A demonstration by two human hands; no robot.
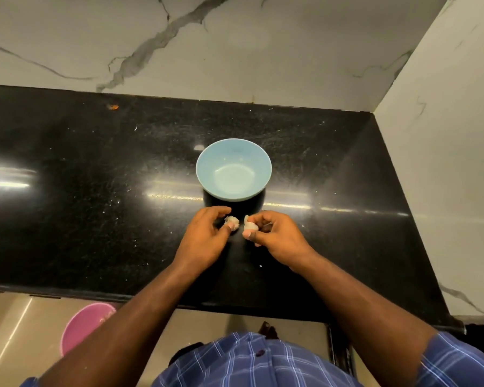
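Parting two pale pieces, probably garlic.
Left hand pinches left piece, right hand pinches right piece; next, likely dropped into blue bowl just beyond.

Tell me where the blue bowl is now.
Head view: the blue bowl stands centre on the black counter, just beyond the left hand and right hand.

On my feed the bowl reads pale blue and the countertop glossy black with fine white speckles. The left lump and right lump are whitish-grey. The wall is white marble, grey-veined; the bucket pink; the shirt blue plaid with white lines.
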